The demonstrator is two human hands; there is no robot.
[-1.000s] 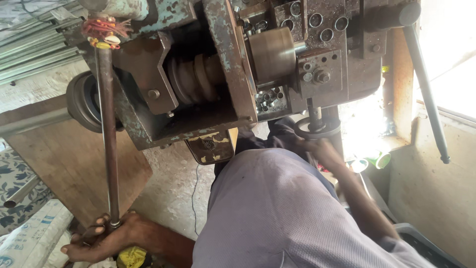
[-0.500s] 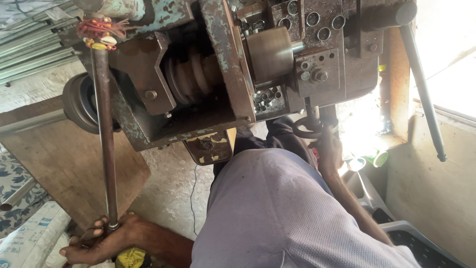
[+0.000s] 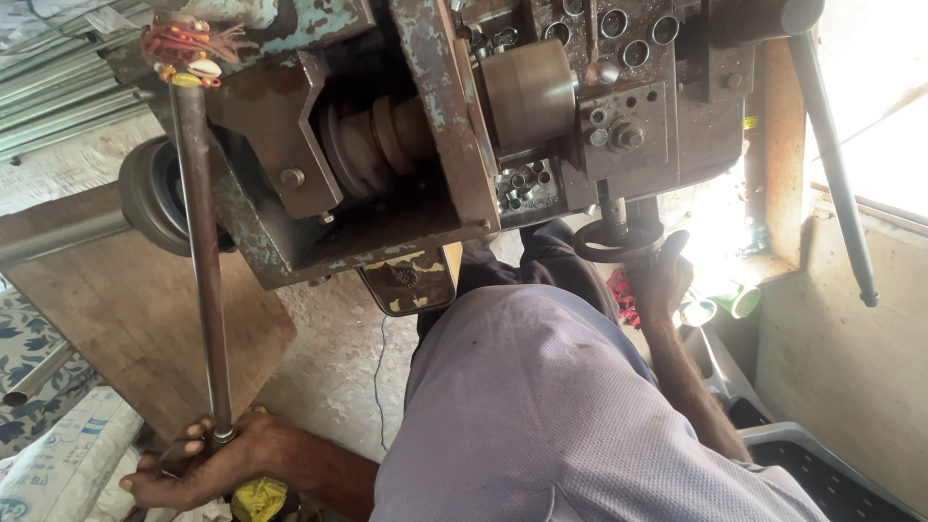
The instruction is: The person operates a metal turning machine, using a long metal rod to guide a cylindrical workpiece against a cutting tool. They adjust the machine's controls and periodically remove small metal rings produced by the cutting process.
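A long, rusty steel lever rod (image 3: 201,261) runs from the top of the machine down to the lower left of the view, nearly upright with a slight tilt. Its lower end sits in the left hand (image 3: 208,464), whose fingers are curled around the tip of the rod, grasping it low near the floor. At the rod's upper end a bundle of red thread and small shells (image 3: 186,50) is tied around it.

The right hand (image 3: 662,280) is up under the machine, its fingers wrapped over the rim of a small dark handwheel (image 3: 619,237) that hangs below the right part of the casting (the grip looks closed, though glare from the window washes out part of it). Just behind this hand is a bit of red cloth (image 3: 622,295).

The machine (image 3: 435,126) itself is an old metal body with flaking blue-green paint, a stepped pulley (image 3: 372,145) in its open middle and a smooth steel drum (image 3: 527,97) to the right of that. Small metal rings (image 3: 522,186) lie heaped in a pocket below the drum. A second thin lever (image 3: 836,169) slants down at the far right, untouched. The person's lavender shirt (image 3: 570,425) fills the lower centre. A wooden board (image 3: 135,329) leans at the left above the concrete floor (image 3: 338,377).
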